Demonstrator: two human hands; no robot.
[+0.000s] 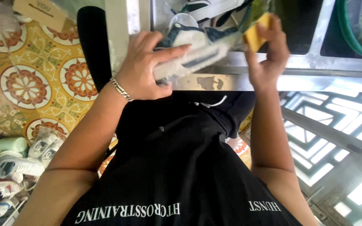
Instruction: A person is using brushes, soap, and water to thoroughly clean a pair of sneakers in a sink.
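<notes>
My left hand (147, 67) grips a white and dark blue sneaker (197, 52) by its side, holding it sole-out over the edge of a steel sink (273, 79). A silver bracelet sits on that wrist. My right hand (267, 54) pinches a yellow sponge (256, 35) against the toe end of the sneaker. Both forearms reach forward over my black shirt.
Another white sneaker (210, 8) lies in the sink basin. A green tub (357, 37) holding a shoe stands at the upper right. Several sneakers (9, 167) are piled on the patterned tile floor (30, 83) at lower left. A metal window grille (336, 138) is at the right.
</notes>
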